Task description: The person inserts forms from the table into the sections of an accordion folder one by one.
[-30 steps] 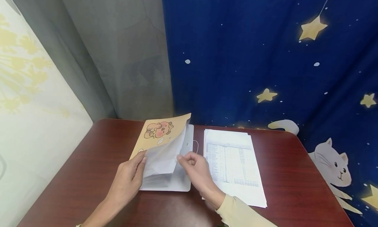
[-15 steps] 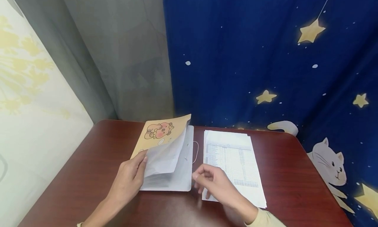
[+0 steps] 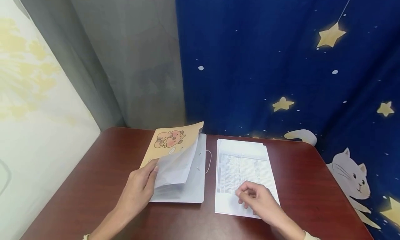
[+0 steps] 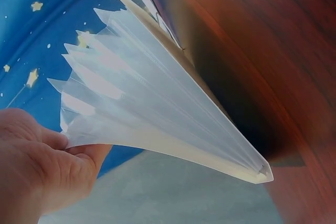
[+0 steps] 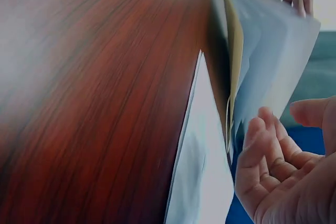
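Note:
On the table lies a display-book folder (image 3: 168, 139) with a tan cartoon cover, partly raised. My left hand (image 3: 139, 188) pinches the cover's near edge together with clear plastic sleeves. Seen in the left wrist view, the translucent sleeves (image 4: 121, 82) fan out between the two covers, gathered at the spine. To the folder's right is a stack of printed paper sheets (image 3: 242, 167) bearing a table of small print. My right hand (image 3: 259, 202) hovers over the stack's near part, fingers loosely curled. In the right wrist view its fingers (image 5: 262, 150) hold nothing, apart from the sheets.
A thin elastic cord (image 3: 210, 162) loops out from the folder's right edge. The dark red wooden table (image 3: 90, 177) meets a grey curtain (image 3: 140, 77) and a blue star-patterned curtain (image 3: 237, 77) at the back. A pale wall (image 3: 47, 136) stands at the left.
My right hand has left the sleeves' edge and moved right, over the paper stack. The left hand keeps its pinch on the raised cover and sleeves.

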A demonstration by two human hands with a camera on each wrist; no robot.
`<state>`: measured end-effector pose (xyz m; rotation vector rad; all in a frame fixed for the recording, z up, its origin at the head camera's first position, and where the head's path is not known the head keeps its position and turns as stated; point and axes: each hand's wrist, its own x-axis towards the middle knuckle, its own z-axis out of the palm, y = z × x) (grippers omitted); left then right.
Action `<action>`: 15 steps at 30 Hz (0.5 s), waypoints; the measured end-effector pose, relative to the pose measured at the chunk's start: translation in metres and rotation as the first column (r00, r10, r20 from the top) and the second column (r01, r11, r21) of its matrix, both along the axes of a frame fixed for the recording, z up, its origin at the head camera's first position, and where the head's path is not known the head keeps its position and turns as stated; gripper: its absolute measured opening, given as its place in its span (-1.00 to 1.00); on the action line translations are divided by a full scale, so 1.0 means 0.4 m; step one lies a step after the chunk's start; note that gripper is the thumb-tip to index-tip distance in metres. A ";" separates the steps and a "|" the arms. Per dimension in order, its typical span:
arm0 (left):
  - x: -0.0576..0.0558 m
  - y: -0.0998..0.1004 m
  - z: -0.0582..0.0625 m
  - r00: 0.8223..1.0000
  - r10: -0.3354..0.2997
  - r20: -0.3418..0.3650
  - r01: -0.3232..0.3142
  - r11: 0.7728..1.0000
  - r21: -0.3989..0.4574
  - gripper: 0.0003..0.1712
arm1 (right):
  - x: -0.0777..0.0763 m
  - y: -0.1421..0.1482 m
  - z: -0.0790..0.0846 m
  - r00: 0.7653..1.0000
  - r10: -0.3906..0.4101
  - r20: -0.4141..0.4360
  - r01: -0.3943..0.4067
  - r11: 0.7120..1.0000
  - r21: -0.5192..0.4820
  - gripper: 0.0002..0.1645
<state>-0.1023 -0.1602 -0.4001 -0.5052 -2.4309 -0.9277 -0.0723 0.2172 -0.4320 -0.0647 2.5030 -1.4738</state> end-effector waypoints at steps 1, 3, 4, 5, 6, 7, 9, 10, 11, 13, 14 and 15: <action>0.000 0.001 0.001 1.000 -0.001 -0.003 0.001 1.000 0.000 -0.64 | 0.001 0.013 -0.001 1.000 -0.021 0.010 0.021 1.000 0.006 -0.69; 0.001 0.002 0.001 1.000 -0.001 -0.005 0.001 1.000 0.000 -0.65 | 0.004 0.036 -0.004 0.998 -0.049 0.044 0.049 0.999 0.002 -0.67; 0.001 0.002 0.000 1.000 -0.001 -0.004 0.001 1.000 0.001 -0.65 | 0.005 0.047 -0.006 0.996 -0.059 0.064 0.059 0.998 -0.001 -0.66; 0.001 0.002 -0.001 1.000 -0.001 -0.003 0.001 1.000 0.001 -0.66 | 0.007 0.057 -0.009 0.995 -0.065 0.077 0.065 0.998 0.000 -0.66; 0.001 0.002 -0.002 1.000 -0.001 0.002 0.001 1.000 0.000 -0.66 | 0.009 0.067 -0.013 0.993 -0.072 0.092 0.072 0.997 -0.001 -0.66; 0.001 0.002 -0.003 1.000 -0.003 0.004 0.003 1.000 0.002 -0.66 | 0.011 0.076 -0.017 0.991 -0.084 0.106 0.084 0.996 0.006 -0.66; 0.001 0.002 -0.005 1.000 -0.004 0.003 0.004 1.000 0.004 -0.67 | 0.014 0.094 -0.025 0.987 -0.104 0.119 0.102 0.994 0.027 -0.65; 0.001 0.002 -0.005 1.000 -0.004 0.002 0.004 1.000 0.005 -0.67 | 0.015 0.102 -0.029 0.986 -0.118 0.122 0.114 0.993 0.036 -0.65; 0.001 0.002 -0.006 1.000 -0.005 0.000 0.005 1.000 0.006 -0.67 | 0.017 0.110 -0.031 0.984 -0.129 0.121 0.124 0.991 0.046 -0.65; 0.001 0.001 -0.005 1.000 -0.005 -0.008 0.005 1.000 0.008 -0.66 | 0.017 0.124 -0.033 0.980 -0.152 0.127 0.144 0.987 0.065 -0.64; 0.000 0.000 -0.004 1.000 -0.006 -0.010 0.006 1.000 0.009 -0.66 | 0.017 0.132 -0.033 0.980 -0.156 0.123 0.149 0.986 0.071 -0.63; 0.000 0.000 -0.004 1.000 -0.006 -0.013 0.006 1.000 0.009 -0.66 | 0.018 0.139 -0.033 0.979 -0.167 0.120 0.158 0.984 0.080 -0.63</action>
